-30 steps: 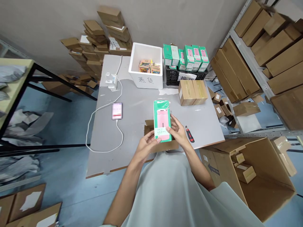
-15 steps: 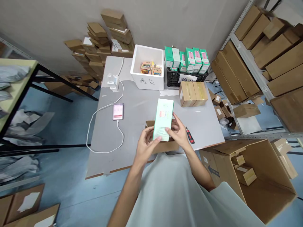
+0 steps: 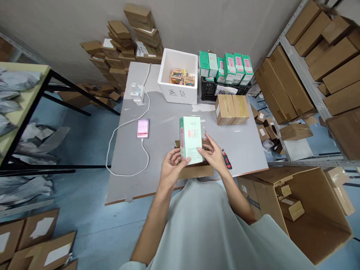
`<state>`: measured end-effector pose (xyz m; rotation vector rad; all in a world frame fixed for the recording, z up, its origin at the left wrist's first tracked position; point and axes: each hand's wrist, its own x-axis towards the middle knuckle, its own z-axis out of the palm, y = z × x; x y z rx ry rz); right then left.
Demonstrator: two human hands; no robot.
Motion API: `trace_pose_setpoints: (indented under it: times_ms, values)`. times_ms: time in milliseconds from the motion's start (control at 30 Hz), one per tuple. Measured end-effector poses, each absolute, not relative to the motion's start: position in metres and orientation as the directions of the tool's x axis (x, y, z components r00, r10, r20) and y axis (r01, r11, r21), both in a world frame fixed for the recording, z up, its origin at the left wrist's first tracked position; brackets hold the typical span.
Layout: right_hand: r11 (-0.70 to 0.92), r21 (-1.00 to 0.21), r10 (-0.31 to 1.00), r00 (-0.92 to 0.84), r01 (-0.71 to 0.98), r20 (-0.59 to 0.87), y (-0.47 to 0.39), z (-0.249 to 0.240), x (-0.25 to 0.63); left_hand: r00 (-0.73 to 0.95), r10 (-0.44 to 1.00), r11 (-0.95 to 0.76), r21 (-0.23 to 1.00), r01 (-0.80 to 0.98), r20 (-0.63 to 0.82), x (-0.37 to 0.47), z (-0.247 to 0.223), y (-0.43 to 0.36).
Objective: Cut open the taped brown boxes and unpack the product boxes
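A pale green retail box (image 3: 193, 137) with small coloured pictures on its face is held upright, tilted back, between both hands. My left hand (image 3: 171, 168) grips its lower left corner, thumb on the front face. On its lower right side rests my right hand (image 3: 212, 153), with the thumb on the front and the other fingers partly spread behind. The box's left side, with a pink picture, is visible. Below and behind it an opened brown carton (image 3: 197, 172) lies at the table's near edge, mostly hidden. A red and black utility knife (image 3: 226, 159) lies right of my right hand.
On the grey table (image 3: 165, 127) are a phone (image 3: 143, 128) on a white cable, a white foam bin (image 3: 178, 92), a black crate (image 3: 208, 91) of green boxes and two taped cartons (image 3: 233, 108). A large open carton (image 3: 317, 225) stands at right, below shelving.
The green box has turned so its left side with the pink picture now shows. It has shifted slightly left. Both hands still hold it, and the camera view has moved a little.
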<state>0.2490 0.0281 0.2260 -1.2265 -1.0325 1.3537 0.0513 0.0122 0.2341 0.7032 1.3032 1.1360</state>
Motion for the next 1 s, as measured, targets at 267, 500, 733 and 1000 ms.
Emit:
trace_pose_setpoints:
  times_ms: [267,500,733,1000]
  values:
    - [-0.146,-0.988,0.989,0.026,-0.04,-0.147,0.027,0.221,0.244,-0.09,0.966,0.228,0.962,-0.151,-0.243,0.053,0.237,-0.003]
    - [-0.161,-0.979,0.983,-0.106,-0.127,-0.148,0.025,0.202,0.248,0.276,0.818,0.573,0.759,-0.309,-0.505,0.026,0.224,0.007]
    - [-0.201,-0.973,0.979,-0.052,-0.109,-0.197,0.024,0.208,0.246,0.096,0.844,0.528,0.787,-0.319,-0.527,0.035,0.215,0.009]
    - [-0.166,-0.977,0.984,0.085,0.13,-0.156,0.025,0.219,0.228,-0.161,0.94,0.295,0.953,-0.066,-0.302,0.061,0.221,0.006]
